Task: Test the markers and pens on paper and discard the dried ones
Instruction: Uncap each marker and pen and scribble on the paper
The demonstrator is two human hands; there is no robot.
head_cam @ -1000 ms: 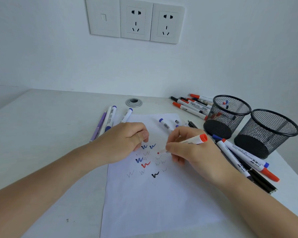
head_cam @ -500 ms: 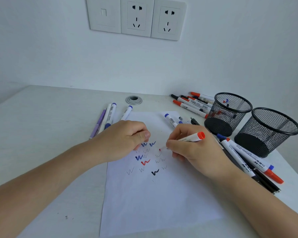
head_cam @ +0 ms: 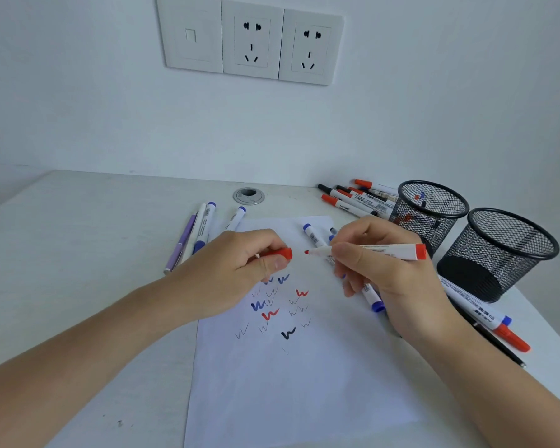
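Head view is showing spare pens lying at ten o'clock of the paper. Further right, the left hand is pinching a red cap between thumb and curled fingers, its mouth pointing toward three o'clock. Just beside the cap, not touching it, the red marker is hovering level above the scribbles, tip aiming at nine o'clock. The right hand is gripping its barrel near the front, fingers wrapped round. The marker is looking light, stiff and smooth-sided, so a mid-barrel hold is probably serving best for capping. Two mesh cups are standing at two o'clock.
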